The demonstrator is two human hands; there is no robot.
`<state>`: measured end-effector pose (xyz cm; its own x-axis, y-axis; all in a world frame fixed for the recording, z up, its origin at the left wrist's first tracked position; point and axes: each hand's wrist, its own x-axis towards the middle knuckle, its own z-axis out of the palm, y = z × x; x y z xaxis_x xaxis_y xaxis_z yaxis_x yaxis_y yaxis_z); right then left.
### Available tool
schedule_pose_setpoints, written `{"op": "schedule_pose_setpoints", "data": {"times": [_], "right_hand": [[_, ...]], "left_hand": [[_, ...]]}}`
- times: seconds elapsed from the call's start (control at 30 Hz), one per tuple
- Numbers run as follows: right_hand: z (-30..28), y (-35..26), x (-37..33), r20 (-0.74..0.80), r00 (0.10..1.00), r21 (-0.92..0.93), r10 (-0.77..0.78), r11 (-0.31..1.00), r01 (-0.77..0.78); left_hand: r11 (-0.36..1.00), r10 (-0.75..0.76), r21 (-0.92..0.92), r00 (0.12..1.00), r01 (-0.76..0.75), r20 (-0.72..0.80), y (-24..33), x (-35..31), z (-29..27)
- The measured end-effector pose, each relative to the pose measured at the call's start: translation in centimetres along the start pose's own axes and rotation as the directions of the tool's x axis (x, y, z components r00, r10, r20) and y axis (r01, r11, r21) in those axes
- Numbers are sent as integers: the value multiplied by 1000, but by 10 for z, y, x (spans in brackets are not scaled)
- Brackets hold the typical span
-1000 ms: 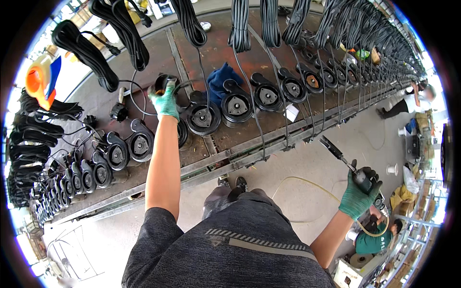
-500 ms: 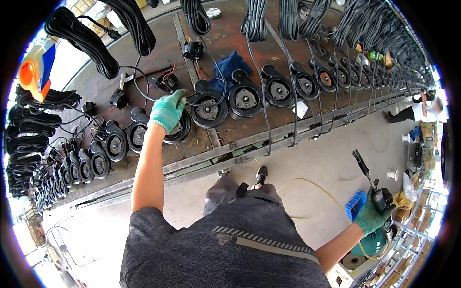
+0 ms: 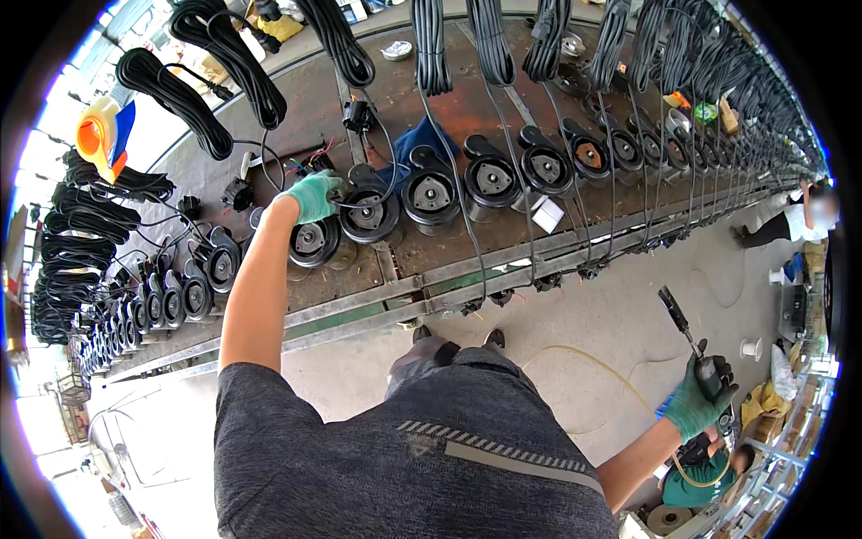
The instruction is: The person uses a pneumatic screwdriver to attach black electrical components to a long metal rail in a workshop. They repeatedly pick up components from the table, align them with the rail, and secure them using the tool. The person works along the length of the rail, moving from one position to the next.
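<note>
My left hand (image 3: 316, 198), in a green glove, is over the bench with its fingers closed on a black cable (image 3: 392, 163). This cable loops up to a small black cylindrical part (image 3: 357, 115). Just below that hand stands a black round pump housing (image 3: 313, 241) with a grey metal centre; a similar housing (image 3: 369, 216) is beside it. Colored wires (image 3: 316, 158) show behind the fingers. Out to the right, away from the bench, my gloved right hand (image 3: 699, 400) grips a pneumatic screwdriver (image 3: 709, 373), its long black tip pointing up and away.
Coiled black cables (image 3: 433, 54) hang in a row above the bench (image 3: 260, 135). A blue cloth (image 3: 417, 148) lies behind the housings. An orange tape dispenser (image 3: 101, 139) is at far left. A yellowish hose (image 3: 611, 382) crosses the floor. One person (image 3: 705, 476) is lower right, another (image 3: 795, 220) far right.
The bench and its housings have shifted leftward in view. My left hand has moved slightly along with the cable. My right hand still holds the screwdriver, nearly in place.
</note>
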<state>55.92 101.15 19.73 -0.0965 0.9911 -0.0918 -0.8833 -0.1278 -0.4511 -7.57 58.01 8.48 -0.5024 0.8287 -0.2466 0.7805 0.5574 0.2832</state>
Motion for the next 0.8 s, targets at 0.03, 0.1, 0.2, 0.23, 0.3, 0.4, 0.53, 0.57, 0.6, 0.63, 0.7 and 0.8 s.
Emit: {"op": "schedule_pose_setpoints", "data": {"times": [0.03,0.1,0.2,0.23,0.3,0.4,0.53,0.57,0.6,0.63,0.7,0.8], "right_hand": [[-3,-4,2,3,1000,8,9,1000,-9],[-8,-12,7,9,1000,25,25,999,-26],[-20,-29,16,-41,999,3,-15,1000,15],[-18,-31,15,-91,995,-4,-53,999,52],[-10,-35,15,-187,974,-21,-128,992,126],[-11,-47,18,-232,959,-32,-165,986,162],[-11,-57,26,-230,960,-74,-161,986,148],[-5,-54,27,-248,954,-105,-168,984,146],[0,-55,30,-266,948,-137,-175,980,143],[-7,-61,38,-228,963,-124,-143,985,117],[-50,-82,59,-172,982,-107,-79,992,61],[-61,-80,73,-195,981,-202,-6,979,-34]], "left_hand": [[996,50,70,999,-51,19,5,-4,-1],[984,-31,179,995,14,96,9,-7,-9],[952,-124,301,964,49,236,27,1,-25],[984,-125,151,976,98,179,21,1,-22],[973,-152,-164,986,161,67,-1,1,-13],[749,-635,-443,723,492,-271,-16,23,-17],[546,-767,-680,619,490,-171,-5,49,11],[717,-681,-494,647,493,-342,10,54,14],[745,-633,-569,637,348,-440,16,55,20],[761,-587,-620,606,188,-537,26,56,22],[759,-498,-649,594,-53,-631,84,54,17],[717,-390,-690,763,-99,-515,163,24,43]]}}
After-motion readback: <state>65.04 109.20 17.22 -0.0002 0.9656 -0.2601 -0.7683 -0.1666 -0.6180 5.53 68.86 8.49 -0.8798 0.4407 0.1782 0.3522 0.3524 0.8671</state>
